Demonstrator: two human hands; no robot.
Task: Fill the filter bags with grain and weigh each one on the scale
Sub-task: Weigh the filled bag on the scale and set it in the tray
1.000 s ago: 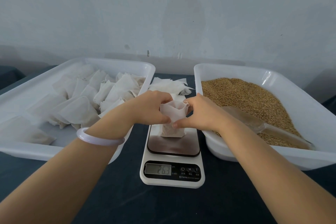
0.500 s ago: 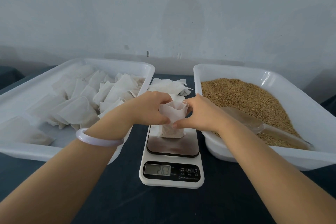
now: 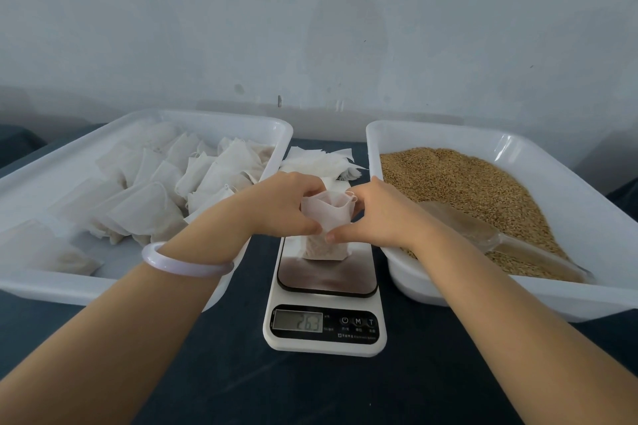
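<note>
Fingers [image 3: 307, 226] of the left hand [image 3: 283, 203] and right hand [image 3: 376, 214] are curled and pinch the top rim of one filter bag [image 3: 328, 214] from either side. The bag stands on the far part of the scale [image 3: 324, 338] platform, upright, long axis vertical, mouth open and facing up, with its grain-filled bottom on the plate. White bracelet [image 3: 186, 264] on the left wrist.

The scale sits mid-counter, display toward the near edge. The counter [image 3: 241, 383] is covered in dark cloth, with a plain pale wall [image 3: 310, 28] behind its far edge. The left tray [image 3: 207, 121] holds filled bags [image 3: 145, 203], and the right tray [image 3: 448, 134] holds loose grain [image 3: 466, 183] and a translucent scoop [image 3: 483, 235] lying on it. A pile of empty bags [image 3: 321, 162] lies between the trays, near the far edge.

Fingertips behind the bag are hidden. The display digits are dim and look like 26.3. The scoop is hard to tell from the grain. The trays' outer sides are cut off by the frame.
</note>
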